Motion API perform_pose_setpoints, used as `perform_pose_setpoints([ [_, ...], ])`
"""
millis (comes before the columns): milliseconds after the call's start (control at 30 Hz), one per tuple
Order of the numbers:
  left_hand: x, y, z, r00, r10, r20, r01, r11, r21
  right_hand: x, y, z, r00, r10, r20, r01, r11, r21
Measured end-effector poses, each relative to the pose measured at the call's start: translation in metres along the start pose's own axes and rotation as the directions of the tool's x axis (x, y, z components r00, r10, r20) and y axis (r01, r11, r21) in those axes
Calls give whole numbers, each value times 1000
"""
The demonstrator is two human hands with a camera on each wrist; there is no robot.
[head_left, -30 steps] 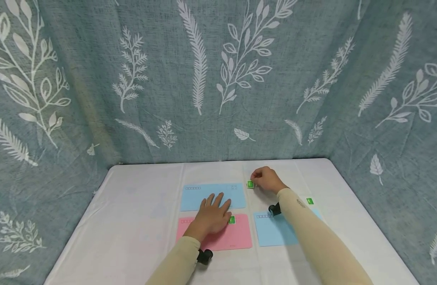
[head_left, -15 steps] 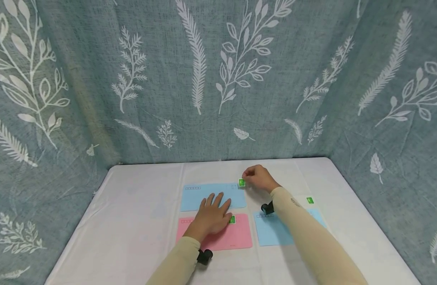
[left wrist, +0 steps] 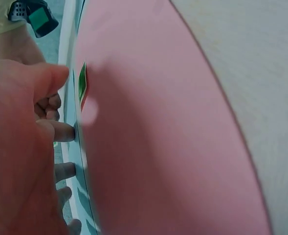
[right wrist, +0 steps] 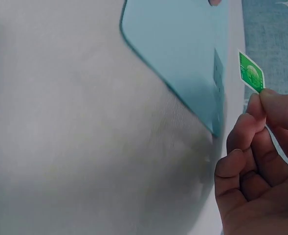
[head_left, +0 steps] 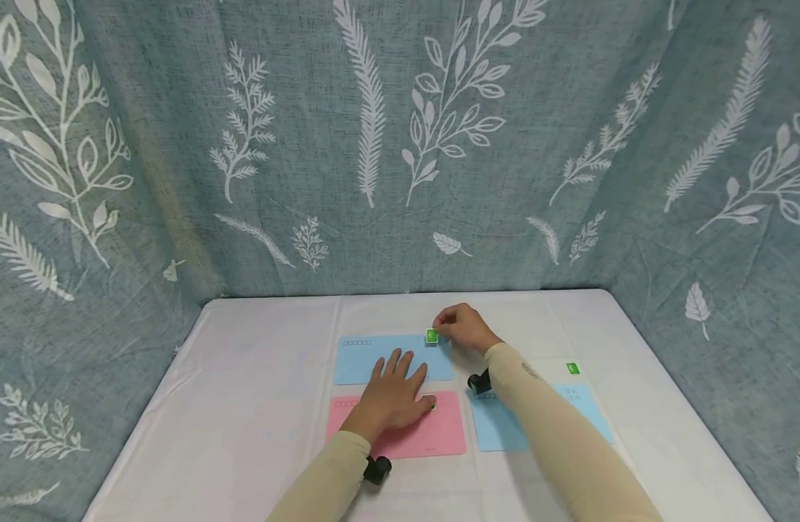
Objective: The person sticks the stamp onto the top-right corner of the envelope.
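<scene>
Between thumb and index finger, my right hand (head_left: 467,328) pinches a green postage stamp (right wrist: 252,72). In the head view this stamp is over the top right corner of the far blue envelope (head_left: 361,366); the right wrist view has it raised above the surface. My left hand (head_left: 388,400) lies with fingers spread, its fingertips over the blue envelope's lower part and its palm over a pink envelope (head_left: 442,436). A second green stamp (left wrist: 82,84) is at the pink envelope's upper right, mostly covered by my left thumb in the head view.
Another blue envelope (head_left: 498,429) lies at the right, partly under my right forearm. Just beyond it a loose green stamp (head_left: 572,368) rests on the white tablecloth (head_left: 256,391). A leaf-patterned curtain (head_left: 296,145) surrounds the table's back and sides.
My right hand has moved left with the stamp, from the bare cloth to over the blue envelope's corner. My left thumb has shifted over the stamp on the pink envelope.
</scene>
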State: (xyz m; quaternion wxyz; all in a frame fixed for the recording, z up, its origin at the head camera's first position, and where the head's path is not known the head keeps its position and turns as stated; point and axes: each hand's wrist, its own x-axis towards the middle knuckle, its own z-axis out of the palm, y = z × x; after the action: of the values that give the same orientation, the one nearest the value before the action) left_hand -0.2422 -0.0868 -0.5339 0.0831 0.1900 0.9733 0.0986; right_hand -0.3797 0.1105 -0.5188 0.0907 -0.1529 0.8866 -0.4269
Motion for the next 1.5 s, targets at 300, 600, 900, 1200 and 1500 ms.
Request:
perform_pose_setpoints([
  [300, 3, 0, 2, 999, 32, -8, -32, 999, -18, 6, -3, 11, 1000, 9, -4, -9, 1000, -19],
  [600, 3, -1, -4, 998, 59, -3, -59, 997, -42, 4, -11, 15, 1000, 27, 5, -27, 999, -29],
  [900, 7, 2, -3, 996, 87, -27, -87, 996, 26, 3, -6, 18, 1000, 9, 3, -8, 998, -69],
  [1200, 13, 2, -1, 997, 64, -38, -60, 995, 86, 11, -1, 23, 1000, -16, 5, 16, 995, -100],
  [1500, 13, 3, -2, 997, 62, -43, -59, 995, 75, 13, 1, 24, 1000, -31, 1, 31, 992, -122],
])
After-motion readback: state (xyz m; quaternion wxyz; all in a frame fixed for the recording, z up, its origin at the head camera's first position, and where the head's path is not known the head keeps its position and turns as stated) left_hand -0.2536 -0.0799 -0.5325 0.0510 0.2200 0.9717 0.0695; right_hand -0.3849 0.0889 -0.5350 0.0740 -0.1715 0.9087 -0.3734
